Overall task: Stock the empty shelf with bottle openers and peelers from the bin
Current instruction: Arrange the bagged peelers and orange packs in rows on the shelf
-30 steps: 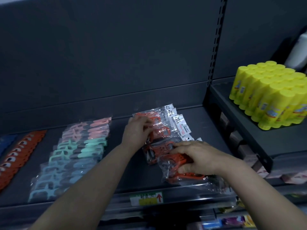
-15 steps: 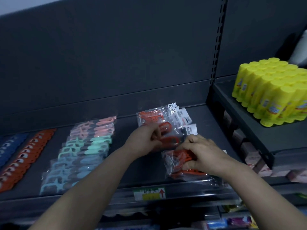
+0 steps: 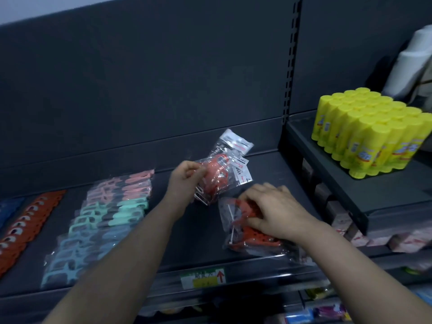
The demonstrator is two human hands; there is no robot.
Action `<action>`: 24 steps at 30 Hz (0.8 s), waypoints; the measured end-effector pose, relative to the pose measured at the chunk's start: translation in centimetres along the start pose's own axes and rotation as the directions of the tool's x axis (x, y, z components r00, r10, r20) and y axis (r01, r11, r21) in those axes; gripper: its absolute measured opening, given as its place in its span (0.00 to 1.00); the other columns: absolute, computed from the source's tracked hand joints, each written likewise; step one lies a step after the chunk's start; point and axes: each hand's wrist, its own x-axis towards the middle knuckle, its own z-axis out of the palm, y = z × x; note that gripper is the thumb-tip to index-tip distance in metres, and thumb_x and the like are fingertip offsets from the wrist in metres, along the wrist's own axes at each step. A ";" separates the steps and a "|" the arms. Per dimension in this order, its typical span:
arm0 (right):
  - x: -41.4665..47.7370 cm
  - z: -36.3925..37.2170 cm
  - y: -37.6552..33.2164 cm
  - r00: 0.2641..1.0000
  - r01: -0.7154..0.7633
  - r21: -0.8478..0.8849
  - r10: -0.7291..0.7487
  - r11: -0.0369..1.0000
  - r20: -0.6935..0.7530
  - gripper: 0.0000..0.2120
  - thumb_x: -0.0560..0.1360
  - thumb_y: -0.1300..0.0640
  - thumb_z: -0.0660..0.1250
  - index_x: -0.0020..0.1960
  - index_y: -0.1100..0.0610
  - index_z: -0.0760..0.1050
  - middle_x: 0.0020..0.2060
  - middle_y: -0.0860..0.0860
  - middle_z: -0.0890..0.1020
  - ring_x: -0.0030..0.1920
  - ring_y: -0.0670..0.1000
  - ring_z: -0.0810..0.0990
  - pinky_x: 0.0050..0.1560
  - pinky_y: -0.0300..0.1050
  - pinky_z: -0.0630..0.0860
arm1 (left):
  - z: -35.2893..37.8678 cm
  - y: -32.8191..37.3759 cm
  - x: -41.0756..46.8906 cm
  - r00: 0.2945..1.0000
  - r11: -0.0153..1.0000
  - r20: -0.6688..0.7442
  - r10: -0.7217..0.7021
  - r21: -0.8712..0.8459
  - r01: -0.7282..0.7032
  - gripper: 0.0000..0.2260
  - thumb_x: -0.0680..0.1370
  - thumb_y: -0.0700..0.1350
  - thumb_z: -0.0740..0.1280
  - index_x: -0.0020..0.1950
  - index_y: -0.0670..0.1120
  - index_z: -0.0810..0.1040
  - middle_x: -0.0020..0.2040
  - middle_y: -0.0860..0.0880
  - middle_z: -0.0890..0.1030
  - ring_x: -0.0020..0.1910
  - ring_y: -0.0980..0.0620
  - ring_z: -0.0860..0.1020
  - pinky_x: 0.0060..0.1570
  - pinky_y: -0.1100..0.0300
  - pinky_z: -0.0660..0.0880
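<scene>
Packs [image 3: 105,216] lie done at nine o'clock on the shelf [image 3: 198,232], but the left hand [image 3: 185,181] pinches a red bunch [image 3: 221,177] at twelve and the right hand [image 3: 277,212] grips a loose pile [image 3: 245,240] at four.

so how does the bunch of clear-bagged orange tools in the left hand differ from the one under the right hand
The left bunch of clear-bagged orange tools is gripped tilted by the left hand, its white label cards pointing up and back; the right bunch lies flat near the shelf front, held by the right hand. The left bunch's labels show; the right bunch's do not. Both are orange pieces in clear plastic bags.
</scene>
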 end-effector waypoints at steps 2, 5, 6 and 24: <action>1.1 -0.1 -0.5 0.999 -0.021 -0.074 0.019 0.997 -0.029 0.21 0.70 0.41 0.69 0.60 0.44 0.70 0.55 0.43 0.74 0.60 0.48 0.69 0.55 0.50 0.64 | -0.3 -0.1 0.4 0.994 0.999 -0.104 -0.030 -0.033 0.026 0.04 0.77 0.41 0.68 0.46 0.43 0.75 0.30 0.48 0.78 0.25 0.48 0.72 0.25 0.57 0.69; 2.6 0.0 -0.5 0.989 -0.066 -0.070 0.075 0.995 0.130 0.27 0.66 0.37 0.72 0.61 0.43 0.72 0.57 0.44 0.76 0.61 0.49 0.70 0.57 0.51 0.63 | -0.7 -0.1 0.3 0.993 0.999 -0.116 -0.011 0.043 0.016 0.04 0.77 0.41 0.69 0.46 0.43 0.76 0.37 0.46 0.80 0.32 0.48 0.75 0.31 0.58 0.72; 3.0 0.0 -0.3 0.973 -0.097 -0.028 0.101 0.995 0.206 0.29 0.64 0.35 0.73 0.62 0.42 0.73 0.58 0.43 0.77 0.62 0.49 0.71 0.58 0.52 0.63 | -0.8 -0.2 0.3 0.994 0.999 -0.112 -0.002 0.051 0.007 0.03 0.76 0.41 0.69 0.46 0.43 0.76 0.40 0.45 0.80 0.34 0.49 0.76 0.31 0.59 0.73; 11.0 1.4 -2.0 0.985 0.174 -0.324 -0.165 0.930 0.055 0.27 0.73 0.57 0.65 0.70 0.43 0.65 0.62 0.42 0.73 0.67 0.50 0.65 0.67 0.58 0.54 | -4.1 -0.9 1.3 0.953 0.996 -0.297 0.055 0.090 -0.029 0.05 0.75 0.41 0.70 0.42 0.48 0.76 0.36 0.52 0.78 0.32 0.59 0.74 0.34 0.66 0.73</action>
